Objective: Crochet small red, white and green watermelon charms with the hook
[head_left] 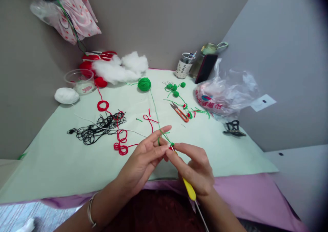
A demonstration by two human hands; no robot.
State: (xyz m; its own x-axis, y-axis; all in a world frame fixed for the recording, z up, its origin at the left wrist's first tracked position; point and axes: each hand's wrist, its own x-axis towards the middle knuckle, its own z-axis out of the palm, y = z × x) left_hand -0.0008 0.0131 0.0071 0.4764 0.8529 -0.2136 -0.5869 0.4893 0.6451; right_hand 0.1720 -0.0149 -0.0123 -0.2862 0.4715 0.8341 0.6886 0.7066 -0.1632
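Observation:
My left hand (143,160) pinches a tiny red and green crochet piece (171,145), with green yarn (156,112) looped over its raised forefinger. That strand runs back to a green yarn ball (144,84) on the pale green table cover (64,163). My right hand (197,170) is closed on a yellow-handled crochet hook (189,188), whose tip meets the piece between the two hands. Both hands hover just above the table's near edge.
Orange thread snips (180,112) and several small green and red crocheted balls (175,88) lie mid-table. Tangled black thread (97,128), red yarn loops (121,141), white stuffing (120,70), a plastic cup (79,80), a jar (183,65), a plastic bag (220,95) and a black clip (233,129) surround them.

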